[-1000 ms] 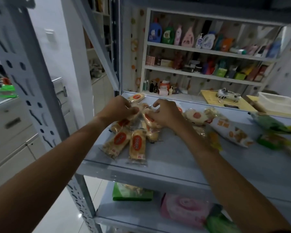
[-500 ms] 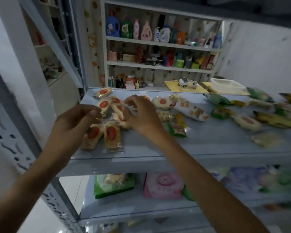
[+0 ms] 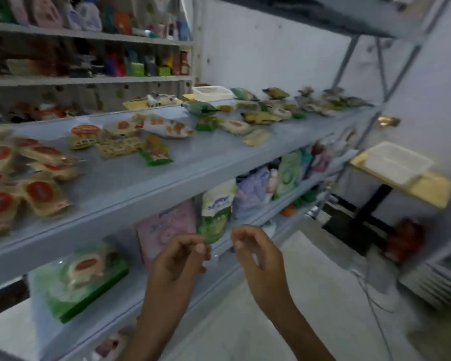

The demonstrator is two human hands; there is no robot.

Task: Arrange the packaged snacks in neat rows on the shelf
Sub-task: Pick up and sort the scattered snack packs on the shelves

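The light is dim, cool and even, with no hard shadows. A soft sheen lies along the front of the shelf (image 3: 151, 178). The whole frame is smeared with blur, worst at the right edge and lower right. Packet labels are unreadable. Wide-angle distortion bends the shelving uprights and tilts the shelf lines steeply.

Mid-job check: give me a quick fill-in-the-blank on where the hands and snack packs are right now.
1. Both the left hand and the right hand hold ____.
2. The hands are ____ the snack shelf, in front of its edge.
3. The red-label snack packs lie at the shelf's ____ end in this view.

Missing words: nothing; below; left
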